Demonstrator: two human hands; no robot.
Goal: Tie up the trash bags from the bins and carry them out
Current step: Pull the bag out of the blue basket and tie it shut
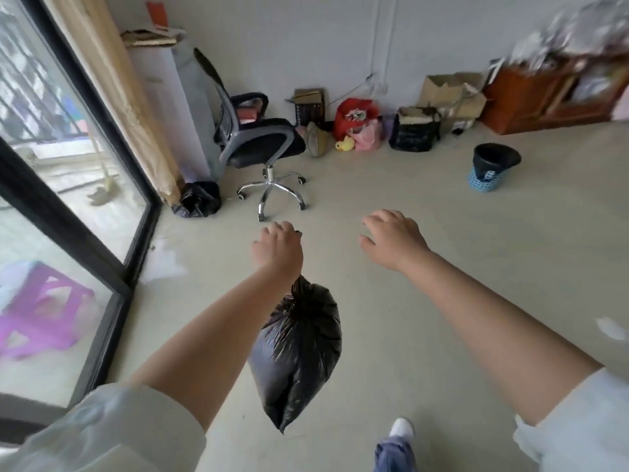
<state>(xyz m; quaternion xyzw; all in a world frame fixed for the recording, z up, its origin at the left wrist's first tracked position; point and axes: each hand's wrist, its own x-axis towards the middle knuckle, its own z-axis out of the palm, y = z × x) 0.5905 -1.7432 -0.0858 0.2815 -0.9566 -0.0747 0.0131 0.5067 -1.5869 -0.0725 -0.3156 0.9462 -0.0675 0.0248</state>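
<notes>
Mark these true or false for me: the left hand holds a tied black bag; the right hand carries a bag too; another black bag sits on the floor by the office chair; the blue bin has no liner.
1. The left hand holds a tied black bag. True.
2. The right hand carries a bag too. False: it is open and holds nothing.
3. Another black bag on the floor sits by the office chair. True.
4. The blue bin has no liner. False: a black liner is folded over its rim.
</notes>
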